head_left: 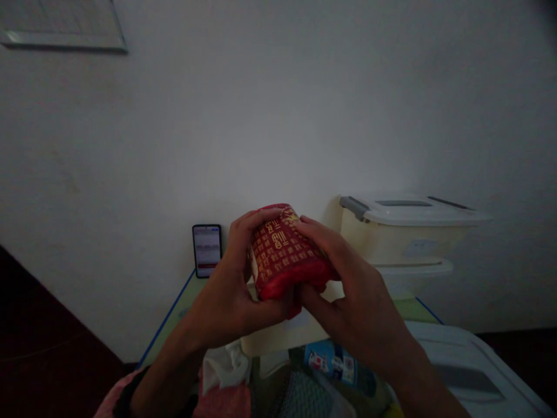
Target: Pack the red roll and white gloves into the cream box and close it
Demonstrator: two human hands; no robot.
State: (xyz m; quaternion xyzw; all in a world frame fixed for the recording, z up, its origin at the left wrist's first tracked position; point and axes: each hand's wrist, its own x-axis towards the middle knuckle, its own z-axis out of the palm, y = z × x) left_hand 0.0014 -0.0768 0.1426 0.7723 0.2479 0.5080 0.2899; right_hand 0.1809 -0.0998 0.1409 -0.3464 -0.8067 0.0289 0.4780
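Note:
A red package (287,247) printed with gold characters is held up between both hands at the middle of the head view. My left hand (237,284) wraps its left side, fingers over the top and thumb at the lower edge. On the other side, my right hand (352,278) grips it with fingers along the upper right and the thumb pressed into the bunched red material at the near end. What the package contains is hidden. Behind and below it, a cream-coloured bin (265,342) is partly covered by the hands.
A phone (208,251) leans on the wall at the left of the green table (174,313). Lidded storage boxes (391,238) stand at the right. In front are a white lid (461,360), a blue-labelled bottle (331,360), a white cloth (226,366) and pink fabric (224,400).

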